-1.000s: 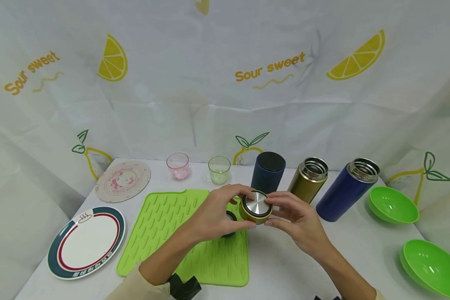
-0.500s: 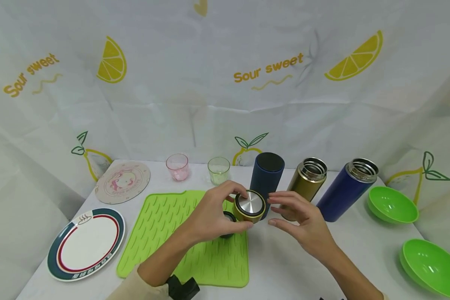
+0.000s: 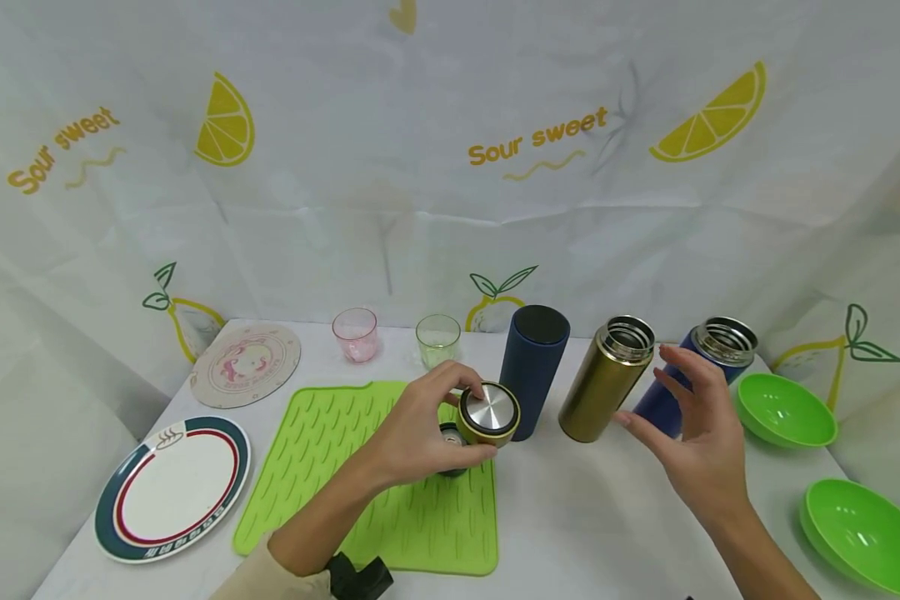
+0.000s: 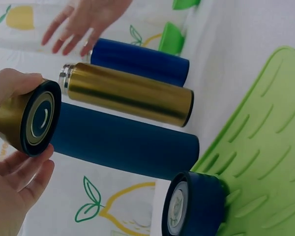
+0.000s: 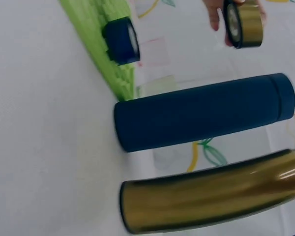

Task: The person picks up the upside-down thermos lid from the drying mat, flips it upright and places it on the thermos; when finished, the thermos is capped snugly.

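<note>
The left grip (image 3: 427, 423) pinches 1 gold lid (image 3: 489, 414), raised near the green mat (image 3: 315, 433); the right grip (image 3: 696, 433) is spread, near the uncapped gold bottle (image 3: 598, 390); this stands on the surface (image 3: 562, 525) between 2 others, a capped navy bottle (image 3: 534, 367) and an uncapped blue bottle (image 3: 657, 405); a blue lid (image 4: 205, 204) rests on the mat.
</note>
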Demonstrator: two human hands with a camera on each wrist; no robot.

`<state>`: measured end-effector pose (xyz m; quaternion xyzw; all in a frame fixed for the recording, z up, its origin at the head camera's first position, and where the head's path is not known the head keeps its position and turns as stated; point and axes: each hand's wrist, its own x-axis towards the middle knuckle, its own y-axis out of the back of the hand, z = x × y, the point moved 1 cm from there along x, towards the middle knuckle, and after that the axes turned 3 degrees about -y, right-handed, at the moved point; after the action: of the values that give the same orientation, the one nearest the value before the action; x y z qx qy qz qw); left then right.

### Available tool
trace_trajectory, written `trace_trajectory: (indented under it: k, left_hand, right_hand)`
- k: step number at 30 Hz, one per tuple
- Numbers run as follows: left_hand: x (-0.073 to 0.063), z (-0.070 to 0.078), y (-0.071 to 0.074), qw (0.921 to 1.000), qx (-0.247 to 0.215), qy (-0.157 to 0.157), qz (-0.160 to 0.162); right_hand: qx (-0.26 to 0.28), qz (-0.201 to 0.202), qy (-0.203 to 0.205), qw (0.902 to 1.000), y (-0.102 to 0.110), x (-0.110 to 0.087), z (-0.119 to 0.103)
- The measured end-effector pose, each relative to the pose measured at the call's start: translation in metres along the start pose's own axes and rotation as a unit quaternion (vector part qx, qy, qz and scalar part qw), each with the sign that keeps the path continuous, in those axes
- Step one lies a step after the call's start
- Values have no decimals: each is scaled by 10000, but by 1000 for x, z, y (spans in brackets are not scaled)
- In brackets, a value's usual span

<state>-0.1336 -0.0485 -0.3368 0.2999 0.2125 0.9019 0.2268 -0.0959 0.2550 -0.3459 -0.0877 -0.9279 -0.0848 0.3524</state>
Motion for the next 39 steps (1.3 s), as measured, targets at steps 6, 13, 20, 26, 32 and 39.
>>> trace_trajectory:
  k: [6, 13, 20, 26, 32, 39]
  left_hand:
    - [-1, -2, -1, 10000, 24, 5, -43]
    - [-1, -2, -2, 10000, 39, -51, -32]
    - [-1, -3, -1, 10000, 47, 4, -45]
    - [-2, -5, -3, 9999, 56, 54, -63]
    - [-2, -6, -3, 10000, 32, 61, -69]
    - [-2, -7, -4, 9999, 3, 116, -82]
  right_hand:
    - [-1208, 1, -1418, 9825, -1, -7, 21]
    - [-1138, -344, -2265, 9667, -3, -12, 48]
    - [-1224, -574, -2787, 9508, -5, -13, 63]
    - [-1063, -500, -2770, 9537, -7, -14, 72]
    - [-1289, -473, -2745, 9517, -9, -15, 78]
    - [-1209, -380, -2596, 9574, -10, -17, 82]
